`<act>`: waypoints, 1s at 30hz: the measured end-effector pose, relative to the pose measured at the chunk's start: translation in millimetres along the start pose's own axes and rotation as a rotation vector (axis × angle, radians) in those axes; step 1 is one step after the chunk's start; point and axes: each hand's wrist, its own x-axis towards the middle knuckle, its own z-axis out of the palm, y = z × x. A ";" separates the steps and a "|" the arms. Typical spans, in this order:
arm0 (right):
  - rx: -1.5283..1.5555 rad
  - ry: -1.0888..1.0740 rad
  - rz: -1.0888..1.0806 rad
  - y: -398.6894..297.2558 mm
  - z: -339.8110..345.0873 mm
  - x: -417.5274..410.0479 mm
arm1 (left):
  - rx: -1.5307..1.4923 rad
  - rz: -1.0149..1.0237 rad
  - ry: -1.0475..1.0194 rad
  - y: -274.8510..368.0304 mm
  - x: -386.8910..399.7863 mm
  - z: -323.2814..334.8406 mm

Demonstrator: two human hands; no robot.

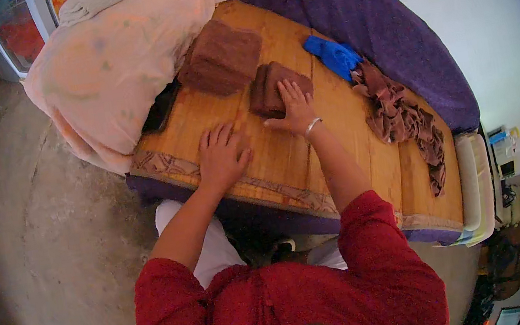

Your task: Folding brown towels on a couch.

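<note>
My right hand point(294, 110), with a silvery bracelet at its wrist, rests on a small folded brown cloth point(278, 82). Its fingers are spread over the cloth's top and the thumb reaches out to the left. My left hand point(223, 155) lies palm down on the bamboo mat point(267, 146), near the mat's patterned front border, and has nothing in it. Beyond both hands sits a larger stack of folded brown cloth point(225, 57). The small folded cloth lies close to the stack's right front corner.
A crumpled strip of brown fabric point(399, 108) and a blue cloth point(334, 54) lie along the purple-covered backrest point(343, 6). At the left, a pale pink cover point(102, 70) drapes over the sofa's end, beside a dark flat object point(163, 109). A cushion point(474, 182) stands at the right end.
</note>
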 end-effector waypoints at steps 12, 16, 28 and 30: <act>0.899 0.153 0.030 26.4 -20.7 10.9 | -0.037 0.006 0.063 -0.4 -1.1 -0.3; 0.469 0.112 -0.030 13.4 -23.5 25.2 | -0.056 -0.010 0.058 -0.2 -0.3 0.2; 0.049 -0.020 -0.187 1.2 4.7 25.0 | -0.040 0.031 0.114 -1.2 1.1 0.9; 0.151 -0.041 -0.245 13.9 -2.7 35.3 | -0.073 0.024 0.140 -1.7 1.3 0.8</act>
